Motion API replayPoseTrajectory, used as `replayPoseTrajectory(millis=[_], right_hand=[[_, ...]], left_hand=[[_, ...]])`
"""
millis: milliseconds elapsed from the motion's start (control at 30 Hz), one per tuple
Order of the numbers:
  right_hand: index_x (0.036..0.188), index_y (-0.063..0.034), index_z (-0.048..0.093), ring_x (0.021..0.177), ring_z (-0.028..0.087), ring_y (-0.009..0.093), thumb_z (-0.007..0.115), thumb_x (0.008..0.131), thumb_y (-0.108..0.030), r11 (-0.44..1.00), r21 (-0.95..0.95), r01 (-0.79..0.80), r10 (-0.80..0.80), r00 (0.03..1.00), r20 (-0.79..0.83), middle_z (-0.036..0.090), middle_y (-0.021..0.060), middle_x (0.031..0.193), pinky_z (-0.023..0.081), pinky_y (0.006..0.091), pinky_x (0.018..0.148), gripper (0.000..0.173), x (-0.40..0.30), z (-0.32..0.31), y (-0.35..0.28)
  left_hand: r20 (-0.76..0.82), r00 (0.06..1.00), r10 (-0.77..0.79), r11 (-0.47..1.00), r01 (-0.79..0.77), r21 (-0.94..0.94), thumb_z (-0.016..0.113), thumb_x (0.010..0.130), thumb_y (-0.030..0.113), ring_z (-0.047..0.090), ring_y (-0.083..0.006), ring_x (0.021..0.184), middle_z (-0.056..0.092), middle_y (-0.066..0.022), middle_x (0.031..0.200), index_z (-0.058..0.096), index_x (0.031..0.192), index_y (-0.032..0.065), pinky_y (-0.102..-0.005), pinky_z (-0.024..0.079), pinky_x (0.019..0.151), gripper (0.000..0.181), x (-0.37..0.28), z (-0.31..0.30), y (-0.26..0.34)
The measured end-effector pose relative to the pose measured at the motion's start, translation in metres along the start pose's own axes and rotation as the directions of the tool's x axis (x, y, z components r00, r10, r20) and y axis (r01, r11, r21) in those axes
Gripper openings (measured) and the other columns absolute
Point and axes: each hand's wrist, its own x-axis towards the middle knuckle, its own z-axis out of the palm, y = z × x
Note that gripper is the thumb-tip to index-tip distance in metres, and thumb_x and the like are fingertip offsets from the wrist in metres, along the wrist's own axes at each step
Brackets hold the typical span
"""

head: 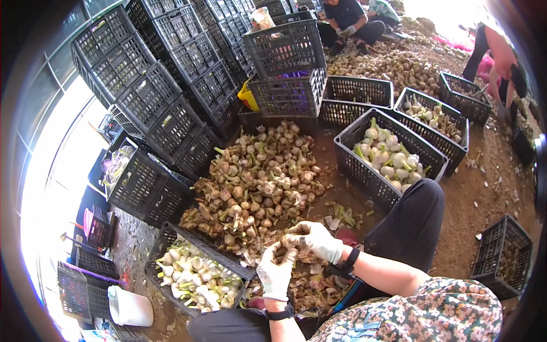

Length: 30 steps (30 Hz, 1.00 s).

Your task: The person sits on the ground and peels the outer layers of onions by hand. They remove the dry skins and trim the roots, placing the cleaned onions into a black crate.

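My left hand (pixel 275 271) and my right hand (pixel 315 241), both in white work gloves with soiled fingertips, meet in front of me. Between their fingers is what looks like a garlic bulb (pixel 291 243), largely hidden by the gloves. Just beyond them lies a heap of untrimmed garlic bulbs (pixel 260 184) with brown, dirty skins. Peeled-off skins and scraps (pixel 318 290) cover the spot below my hands. To the left, a black plastic crate (pixel 205 248) holds cleaned white garlic bulbs (pixel 198 275) with short green stems.
Another black crate (pixel 384 188) of clean garlic stands right of the heap, beside my knee. Tall crate stacks (pixel 145 94) rise at the left. A white bucket (pixel 130 305) sits at lower left. Co-workers (pixel 348 21) sit or bend near a large garlic pile (pixel 384 68) behind.
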Motion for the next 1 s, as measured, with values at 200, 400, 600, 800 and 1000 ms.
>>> replayPoseTrajectory(millis=[200,400,600,800,1000], right_hand=[[0.11,0.0019,0.068,0.087,0.066,0.018,0.083,0.08,-0.033,0.935,-0.308,0.175,-0.188,0.982,-0.014,0.071,0.0126,0.096,0.052,0.0318,0.078,0.048,0.001,0.001,0.013],[0.11,0.0027,0.066,0.082,0.063,0.014,0.079,0.085,-0.032,0.981,-0.161,0.108,-0.094,0.991,0.096,0.071,0.0088,0.094,0.051,0.0308,0.074,0.044,0.006,-0.007,0.019],[0.113,0.002,0.066,0.092,0.063,0.012,0.075,0.089,-0.03,0.969,-0.165,0.183,-0.148,0.968,0.202,0.071,0.0092,0.101,0.051,0.0289,0.082,0.041,0.013,-0.015,0.021],[0.122,0.0014,0.061,0.104,0.059,0.011,0.074,0.092,-0.021,0.991,-0.035,0.133,-0.116,0.945,0.305,0.067,0.0058,0.113,0.049,0.0289,0.093,0.039,0.007,-0.013,0.011],[0.128,0.0,0.057,0.107,0.059,0.012,0.074,0.093,-0.019,0.922,0.379,-0.084,-0.076,0.918,0.388,0.066,0.0045,0.117,0.049,0.0293,0.096,0.044,0.013,-0.014,0.033]], left_hand=[[0.05,0.972,0.228,0.933,-0.233,0.273,0.073,0.084,0.003,0.072,-0.0295,0.097,0.072,-0.0193,0.115,0.066,0.123,-0.0027,-0.0353,0.054,0.091,0.039,0.007,-0.004,-0.034],[0.018,0.987,0.158,0.966,-0.159,0.204,0.072,0.084,0.005,0.072,-0.0269,0.092,0.075,-0.0174,0.102,0.07,0.112,-0.0019,-0.0346,0.055,0.086,0.029,0.008,-0.005,-0.038],[-0.004,0.973,0.23,0.914,-0.215,0.345,0.073,0.084,0.006,0.071,-0.0208,0.082,0.075,-0.0138,0.091,0.071,0.103,-0.0004,-0.0324,0.055,0.078,0.02,0.002,-0.008,-0.014],[-0.069,0.996,0.061,0.998,-0.06,0.01,0.069,0.091,0.007,0.063,-0.0098,0.067,0.072,-0.0045,0.085,0.072,0.097,-0.0005,-0.0236,0.05,0.063,0.01,0.0,-0.01,-0.003],[0.031,0.981,-0.194,0.748,0.168,-0.642,0.065,0.094,0.005,0.064,-0.0074,0.065,0.071,-0.0044,0.083,0.069,0.1,0.0031,-0.0204,0.052,0.057,0.007,0.002,-0.007,0.01]])
